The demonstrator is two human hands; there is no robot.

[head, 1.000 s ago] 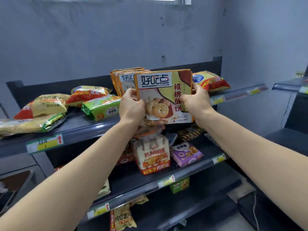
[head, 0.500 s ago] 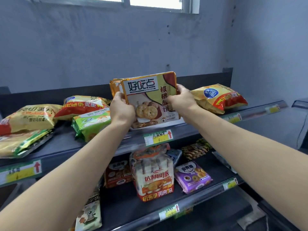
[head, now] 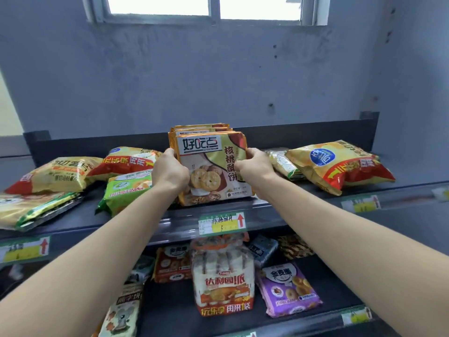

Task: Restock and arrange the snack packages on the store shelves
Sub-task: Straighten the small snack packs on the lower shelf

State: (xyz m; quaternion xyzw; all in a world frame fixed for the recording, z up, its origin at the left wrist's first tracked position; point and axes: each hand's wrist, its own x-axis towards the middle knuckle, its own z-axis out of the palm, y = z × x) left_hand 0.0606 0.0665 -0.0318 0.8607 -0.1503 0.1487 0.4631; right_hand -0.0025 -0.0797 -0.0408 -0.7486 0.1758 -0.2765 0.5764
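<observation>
resting now on the top shelf (head: 184, 222), cookie pack (head: 213, 166) between both hands

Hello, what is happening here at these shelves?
A person is restocking snacks. The left hand and the right hand grip the sides of a yellow cookie package, standing upright on the top shelf in front of a row of similar packages. Chip bags lie flat on both sides. The lower shelf already holds other snack packs.

Blue-grey wall (head: 218, 81); bright window (head: 206, 6) above.
</observation>
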